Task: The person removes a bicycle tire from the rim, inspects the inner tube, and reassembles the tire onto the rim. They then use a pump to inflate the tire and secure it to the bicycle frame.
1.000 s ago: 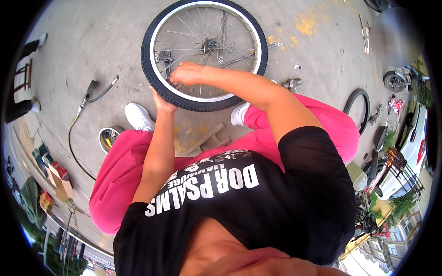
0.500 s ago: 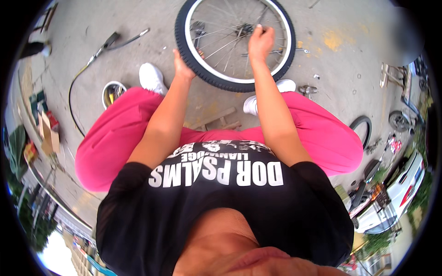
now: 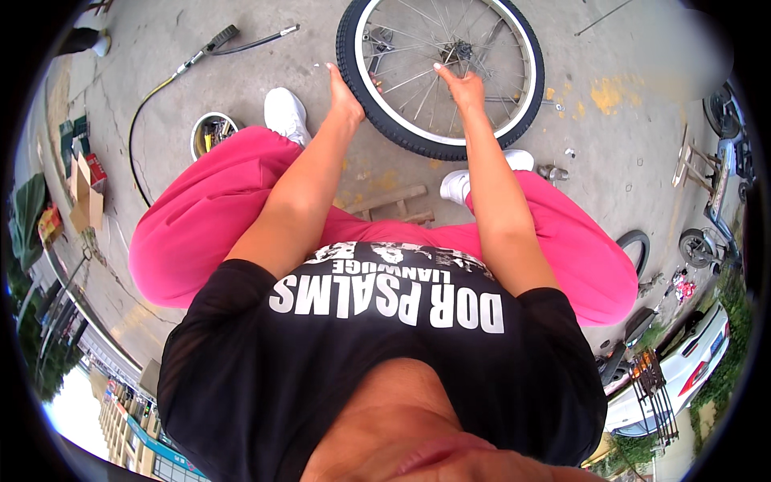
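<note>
A bicycle wheel (image 3: pixel 532 104) with a black knobbly tyre, pale rim and thin spokes is in front of me, its far edge cut off by the picture. My left hand (image 3: pixel 345 103) grips its left side, thumb along the tyre, fingertips showing through the spokes from beneath. Over the spokes, just on my side of the hub (image 3: pixel 456 52), is my right hand (image 3: pixel 466 90). Its thumb is stretched out to the left, apart from the other fingers, which are partly hidden; I see nothing held there. Metal tools (image 3: pixel 381 38) show through the spokes on the ground below.
At the left, a hose with a black-handled fitting (image 3: pixel 221 38) lies near a round tub (image 3: pixel 197 140) of small items. A low wooden stool (image 3: pixel 393 201) is between my legs. A metal part (image 3: pixel 552 172) lies by my right shoe (image 3: pixel 518 159). A loose tyre (image 3: pixel 634 253) and scooter (image 3: pixel 727 185) are farther right.
My right hand has drawn back from beside the hub toward me, and its thumb has spread from the fingers. My left hand keeps its grip on the wheel. The whole view has shifted slightly.
</note>
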The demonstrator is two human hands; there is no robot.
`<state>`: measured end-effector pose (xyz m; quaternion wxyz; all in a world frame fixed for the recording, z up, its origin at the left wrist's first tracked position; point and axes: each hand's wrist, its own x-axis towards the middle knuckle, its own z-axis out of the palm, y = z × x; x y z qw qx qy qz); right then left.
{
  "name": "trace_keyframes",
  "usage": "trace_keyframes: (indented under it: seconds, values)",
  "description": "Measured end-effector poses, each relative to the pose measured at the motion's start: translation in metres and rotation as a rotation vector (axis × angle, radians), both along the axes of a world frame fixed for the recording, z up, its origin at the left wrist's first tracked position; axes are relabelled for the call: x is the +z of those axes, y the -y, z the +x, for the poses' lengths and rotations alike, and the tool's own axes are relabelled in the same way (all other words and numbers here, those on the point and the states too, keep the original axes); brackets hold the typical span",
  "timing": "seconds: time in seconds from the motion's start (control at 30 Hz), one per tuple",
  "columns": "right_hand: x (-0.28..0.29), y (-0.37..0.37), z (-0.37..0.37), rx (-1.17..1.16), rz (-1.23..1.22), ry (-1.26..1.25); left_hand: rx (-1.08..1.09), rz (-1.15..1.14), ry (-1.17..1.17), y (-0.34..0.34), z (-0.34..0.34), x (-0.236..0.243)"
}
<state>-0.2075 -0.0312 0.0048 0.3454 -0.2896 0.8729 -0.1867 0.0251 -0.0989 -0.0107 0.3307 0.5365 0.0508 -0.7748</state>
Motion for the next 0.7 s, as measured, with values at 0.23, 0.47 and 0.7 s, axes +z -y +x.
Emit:
trace_keyframes:
  seconds: [0.23, 0.47, 0.7]
  values:
    - [0.011, 0.015, 0.023, -0.018, -0.025, -0.063, 0.160, -0.064, 0.163, 0.012, -0.008, 0.001]
    - [0.009, 0.045, -0.016, 0.180, -0.005, -0.156, 0.099, -0.097, -0.033, 0.000, -0.008, -0.008]
    - [0.021, 0.037, -0.024, 0.387, -0.053, -0.281, -0.187, -0.185, 0.178, 0.002, 0.001, -0.031]
